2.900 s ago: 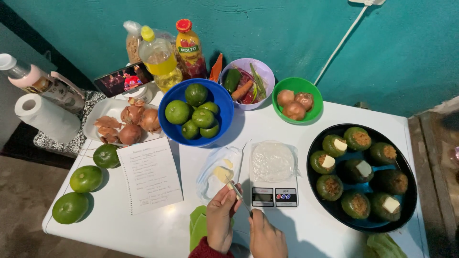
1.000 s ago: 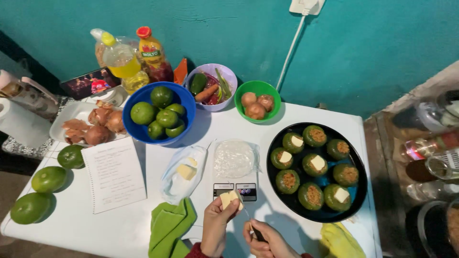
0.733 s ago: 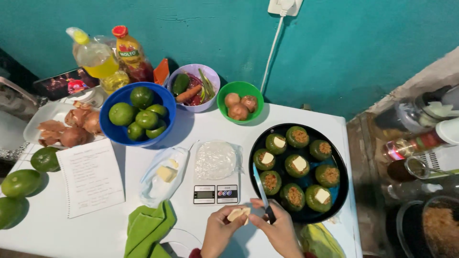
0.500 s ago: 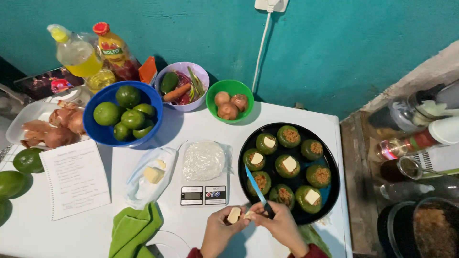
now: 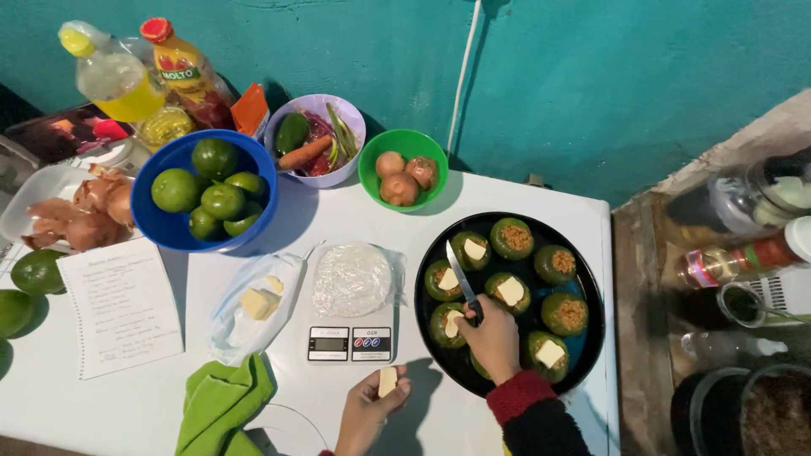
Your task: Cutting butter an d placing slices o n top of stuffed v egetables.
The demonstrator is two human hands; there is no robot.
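My right hand [image 5: 493,337] grips a small knife [image 5: 459,277] by the handle, its blade pointing up over the round black pan [image 5: 432,332]. In the pan sit several stuffed green peppers [image 5: 513,237], some topped with a pale butter slice [image 5: 510,290]. Lower down, near the table's front edge, my left hand [image 5: 368,412] pinches a small piece of butter [image 5: 387,381] between the fingertips. A kitchen scale [image 5: 349,343], covered in plastic wrap, stands just left of the pan. More butter chunks lie in an open plastic bag [image 5: 250,301] left of the scale.
A blue bowl of limes [image 5: 205,199], a purple bowl of vegetables [image 5: 314,138] and a green bowl of onions [image 5: 402,168] line the back. Oil bottles [image 5: 114,75] stand at the back left. A green cloth [image 5: 221,408], a handwritten sheet [image 5: 122,302] and avocados [image 5: 35,270] lie left. Jars [image 5: 733,257] crowd the right.
My right hand has carried the knife from beside the left hand up over the pan. The left hand keeps the butter piece low. The view has swung right.
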